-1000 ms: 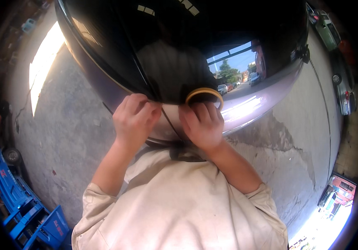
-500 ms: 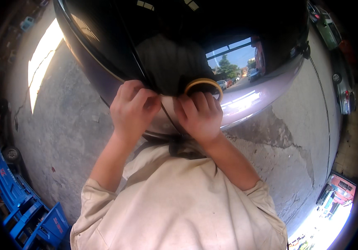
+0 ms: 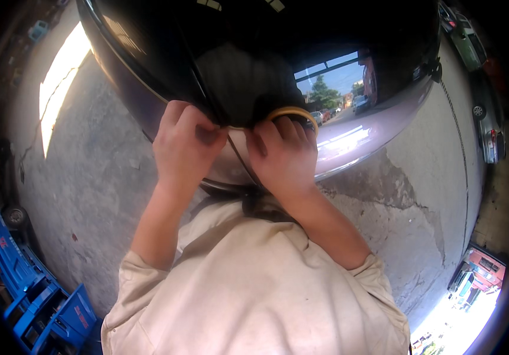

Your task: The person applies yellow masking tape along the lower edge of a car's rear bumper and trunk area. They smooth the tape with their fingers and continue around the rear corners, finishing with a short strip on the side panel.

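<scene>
A dark, glossy car side (image 3: 337,44) curves in front of me, with window glass above and a pinkish-silver painted panel (image 3: 379,127) below. My left hand (image 3: 186,142) is closed in a pinch at the lower edge of the glass, beside the upright seam. From it a thin yellowish strip of tape (image 3: 239,127) reaches across to my right hand (image 3: 284,157). That hand curls its fingers through a roll of yellow masking tape (image 3: 302,112), whose upper rim shows above the knuckles. Both sets of fingertips are partly hidden.
A yellowish line of tape (image 3: 139,80) follows the glass edge to the left. Blue metal equipment (image 3: 47,307) stands at lower left on the cracked concrete floor (image 3: 106,195). Parked cars (image 3: 488,124) line the far right, and a dark cord (image 3: 458,130) lies along the floor there.
Both hands have shifted slightly up and away along the car, the left a little more. The tape roll has tilted, so less of its ring shows. Both grips look unchanged.
</scene>
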